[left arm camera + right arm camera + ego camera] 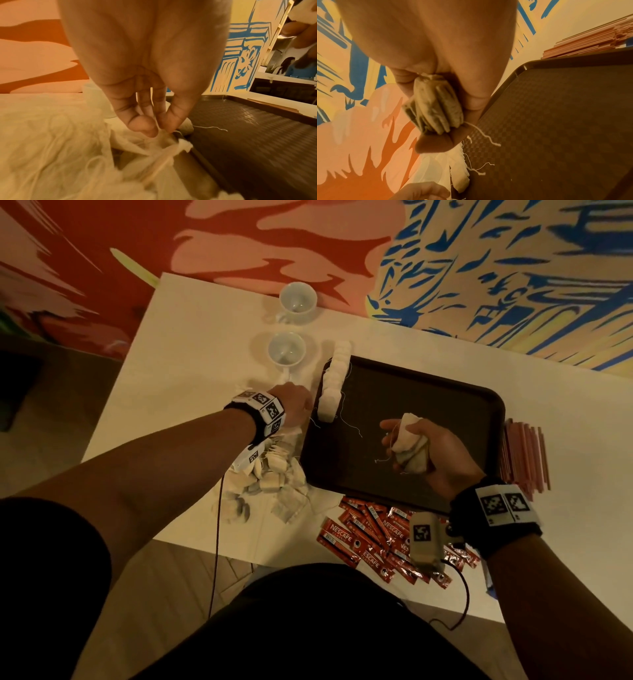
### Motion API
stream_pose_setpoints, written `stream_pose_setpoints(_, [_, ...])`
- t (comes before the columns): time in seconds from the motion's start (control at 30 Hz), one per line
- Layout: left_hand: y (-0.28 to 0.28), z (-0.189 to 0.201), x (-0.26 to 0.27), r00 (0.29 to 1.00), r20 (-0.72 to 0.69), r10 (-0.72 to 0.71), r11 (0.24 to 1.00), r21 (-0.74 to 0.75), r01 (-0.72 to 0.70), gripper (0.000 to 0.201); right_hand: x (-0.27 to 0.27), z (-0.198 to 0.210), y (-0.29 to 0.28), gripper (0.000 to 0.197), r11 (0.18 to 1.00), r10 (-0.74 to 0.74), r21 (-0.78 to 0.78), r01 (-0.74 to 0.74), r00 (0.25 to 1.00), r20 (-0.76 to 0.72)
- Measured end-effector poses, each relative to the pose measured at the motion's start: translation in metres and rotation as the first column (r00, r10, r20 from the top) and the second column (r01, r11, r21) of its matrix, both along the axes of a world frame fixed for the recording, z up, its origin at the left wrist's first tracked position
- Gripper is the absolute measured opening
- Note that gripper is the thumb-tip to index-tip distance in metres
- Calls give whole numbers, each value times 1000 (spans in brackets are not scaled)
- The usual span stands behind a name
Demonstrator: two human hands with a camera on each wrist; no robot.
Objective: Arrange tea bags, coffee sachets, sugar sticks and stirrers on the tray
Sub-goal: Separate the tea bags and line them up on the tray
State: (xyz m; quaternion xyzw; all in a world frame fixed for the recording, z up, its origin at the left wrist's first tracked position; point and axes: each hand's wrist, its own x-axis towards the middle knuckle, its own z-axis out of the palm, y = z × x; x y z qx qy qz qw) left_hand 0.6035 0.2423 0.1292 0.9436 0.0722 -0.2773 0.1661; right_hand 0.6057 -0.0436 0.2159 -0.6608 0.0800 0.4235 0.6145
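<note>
Tea bags going onto a dark tray (428,392) on a pale desk (205,344) against a mural wall of orange flames and blue strokes.

The right hand (435,453) hovers over the tray's middle, its grip clenched around a bunch of tea bags (411,446), strings dangling. The left hand (291,405) sits at the tray's left rim, thumb and fingers (145,124) pinched together on what looks like a tea bag string; the blur hides exactly what. A row of tea bags (334,385) lines the tray's left edge, too overlapped to count. A loose heap of tea bags (274,474) lies on the desk left of the tray. Two white cups (291,326) stand behind it. Red coffee sachets (370,539) spread along the near edge, and a stack of pink sticks (524,453) lies just right of the tray.
</note>
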Motion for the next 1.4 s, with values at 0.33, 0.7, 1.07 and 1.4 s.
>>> stream_pose_setpoints(0.33, [-2, 10, -36, 975, -171, -138, 988, 40, 147, 30, -2, -2, 0, 33, 995, 99, 1, -99, 993, 57])
stream_pose_setpoints(0.7, [-16, 61, -58, 989, 70, -132, 991, 48, 129, 34, -2, 22, -12, 33, 991, 128, -3, -130, 967, 220])
stream_pose_setpoints(1.07, [-101, 156, -63, 981, 135, 141, 726, -688, -9, 31, -1, 46, -27, 13, 997, -26, 73, -1, 930, 366])
stream_pose_setpoints(1.4, [-146, 169, -69, 877, 331, 348, 719, -694, -23, 16, -3, 68, -58, 63, 993, 1, 111, -43, 935, 354])
